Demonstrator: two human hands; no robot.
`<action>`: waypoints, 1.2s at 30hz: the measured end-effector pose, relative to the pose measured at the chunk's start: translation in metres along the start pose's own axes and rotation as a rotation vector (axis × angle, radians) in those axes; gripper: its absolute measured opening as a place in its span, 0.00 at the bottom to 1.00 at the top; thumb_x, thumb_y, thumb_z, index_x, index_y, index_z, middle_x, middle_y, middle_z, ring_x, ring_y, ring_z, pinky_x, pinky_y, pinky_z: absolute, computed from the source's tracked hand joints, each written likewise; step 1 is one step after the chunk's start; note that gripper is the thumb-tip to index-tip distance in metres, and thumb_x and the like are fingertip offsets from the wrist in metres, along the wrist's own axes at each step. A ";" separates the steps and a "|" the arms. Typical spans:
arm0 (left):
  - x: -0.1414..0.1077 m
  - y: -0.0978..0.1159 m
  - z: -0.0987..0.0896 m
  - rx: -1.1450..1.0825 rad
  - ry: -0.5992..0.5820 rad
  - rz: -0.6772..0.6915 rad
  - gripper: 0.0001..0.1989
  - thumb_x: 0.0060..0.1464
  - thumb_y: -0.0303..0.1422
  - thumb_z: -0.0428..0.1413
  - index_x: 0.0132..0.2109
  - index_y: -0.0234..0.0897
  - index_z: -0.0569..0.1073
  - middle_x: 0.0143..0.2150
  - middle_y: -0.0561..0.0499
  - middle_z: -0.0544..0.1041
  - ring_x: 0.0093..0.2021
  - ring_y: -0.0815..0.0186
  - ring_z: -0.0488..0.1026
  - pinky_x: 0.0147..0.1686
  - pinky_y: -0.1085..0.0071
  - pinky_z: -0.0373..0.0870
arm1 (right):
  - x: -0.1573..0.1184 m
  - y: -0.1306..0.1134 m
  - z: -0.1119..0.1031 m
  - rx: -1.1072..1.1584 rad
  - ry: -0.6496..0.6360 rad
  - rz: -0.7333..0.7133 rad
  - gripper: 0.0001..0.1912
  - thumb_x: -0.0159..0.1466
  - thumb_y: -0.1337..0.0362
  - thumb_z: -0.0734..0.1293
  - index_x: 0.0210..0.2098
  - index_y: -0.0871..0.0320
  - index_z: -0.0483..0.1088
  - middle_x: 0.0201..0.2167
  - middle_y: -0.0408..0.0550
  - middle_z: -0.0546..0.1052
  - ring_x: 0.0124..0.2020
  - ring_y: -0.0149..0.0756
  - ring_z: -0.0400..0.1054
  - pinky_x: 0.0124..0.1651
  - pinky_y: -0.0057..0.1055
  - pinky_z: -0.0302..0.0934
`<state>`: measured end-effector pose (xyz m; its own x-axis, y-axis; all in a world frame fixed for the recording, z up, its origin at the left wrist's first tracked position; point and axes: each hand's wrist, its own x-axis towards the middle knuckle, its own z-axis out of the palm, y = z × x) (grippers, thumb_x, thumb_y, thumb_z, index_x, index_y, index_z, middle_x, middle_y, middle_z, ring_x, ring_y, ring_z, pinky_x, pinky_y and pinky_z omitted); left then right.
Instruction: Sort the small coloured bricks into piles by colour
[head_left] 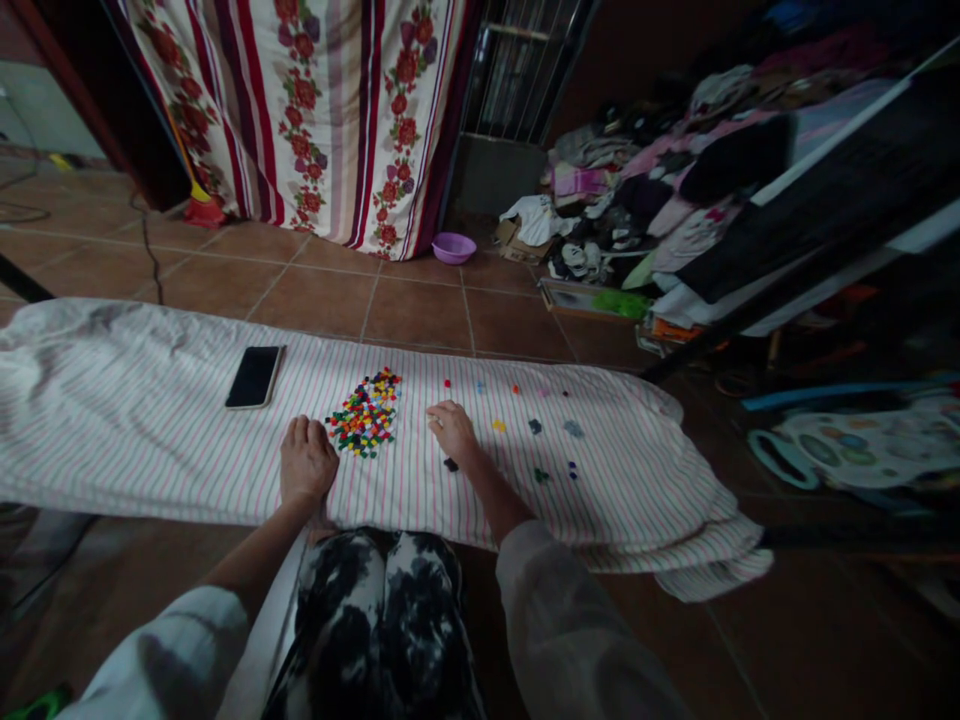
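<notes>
Our knees point(379, 610) sit at the near edge of the striped sheet point(187, 450), where our left hand point(305, 462) lies open and empty beside the main heap of coloured pieces point(366, 413), our right hand point(452, 430) curls, holding nothing we can make out, and a few scattered pieces point(534, 426) lie apart to the right.

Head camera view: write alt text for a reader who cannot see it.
A person's left hand and right hand rest on a striped white cloth, either side of a heap of small multicoloured pieces. Loose pieces lie scattered to the right, and a black smartphone lies to the left.
</notes>
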<state>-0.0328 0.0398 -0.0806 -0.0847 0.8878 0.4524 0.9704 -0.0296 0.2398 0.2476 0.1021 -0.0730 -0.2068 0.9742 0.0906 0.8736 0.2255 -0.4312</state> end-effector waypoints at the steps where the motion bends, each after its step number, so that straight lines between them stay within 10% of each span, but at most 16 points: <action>1: 0.000 0.000 0.000 -0.003 0.004 -0.006 0.10 0.59 0.27 0.43 0.40 0.34 0.68 0.45 0.35 0.72 0.54 0.48 0.66 0.54 0.51 0.65 | 0.000 0.000 0.000 0.001 0.005 0.000 0.14 0.65 0.72 0.64 0.45 0.56 0.78 0.45 0.51 0.76 0.48 0.38 0.67 0.56 0.33 0.59; 29: -0.002 0.000 0.003 -0.087 0.003 -0.053 0.09 0.58 0.26 0.44 0.42 0.35 0.69 0.49 0.35 0.72 0.59 0.48 0.65 0.58 0.50 0.63 | 0.014 0.001 -0.004 0.024 0.076 0.075 0.19 0.64 0.74 0.59 0.47 0.56 0.77 0.46 0.51 0.80 0.49 0.39 0.71 0.55 0.34 0.61; 36: -0.003 -0.001 0.006 -0.077 -0.005 -0.056 0.10 0.58 0.26 0.45 0.43 0.33 0.69 0.52 0.33 0.72 0.61 0.47 0.64 0.60 0.50 0.62 | 0.017 -0.030 -0.005 0.042 0.038 -0.100 0.21 0.65 0.76 0.57 0.48 0.56 0.78 0.48 0.49 0.78 0.50 0.39 0.67 0.57 0.34 0.59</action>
<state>-0.0324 0.0404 -0.0876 -0.1373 0.8912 0.4323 0.9438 -0.0147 0.3301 0.2201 0.1122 -0.0546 -0.2743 0.9467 0.1687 0.8302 0.3217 -0.4552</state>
